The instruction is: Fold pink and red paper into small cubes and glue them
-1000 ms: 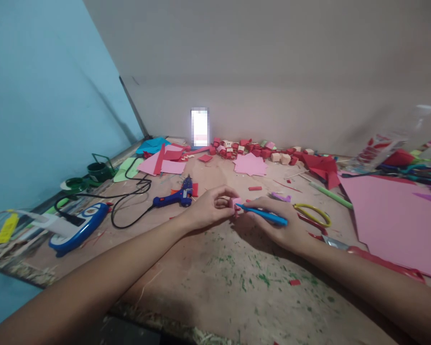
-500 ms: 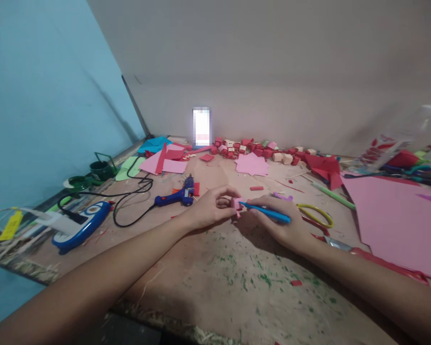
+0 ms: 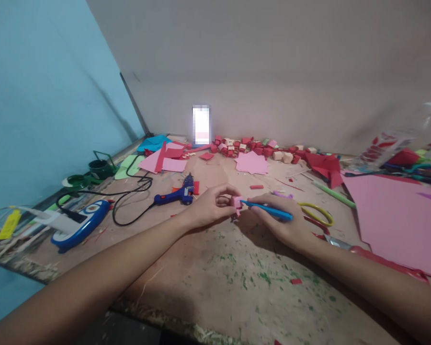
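Observation:
Between the thumb and fingers of my left hand (image 3: pixel 215 207) is a small pink paper cube (image 3: pixel 236 202), with a little pink piece sticking out below it. My right hand (image 3: pixel 283 220) grips a blue pen (image 3: pixel 273 212), and the pen's tip is at the cube's right face; whether it touches is too small to tell. A blue glue gun (image 3: pixel 177 195) lies just left of my left hand. Near my right hand are yellow-handled scissors (image 3: pixel 318 213) and a red-handled cutting tool (image 3: pixel 380 261).
A lit phone (image 3: pixel 201 125) stands against the back wall. Several red, pink and cream paper cubes (image 3: pixel 247 146) are heaped beside it. Pink sheets (image 3: pixel 402 225) cover the right side, near a plastic bottle (image 3: pixel 388 143). At left lie a blue-and-white power strip (image 3: pixel 82 225) and black cable.
The pen tip has shifted very slightly at the cube's face, and my right hand with it slightly rightward. My left hand keeps its hold on the cube.

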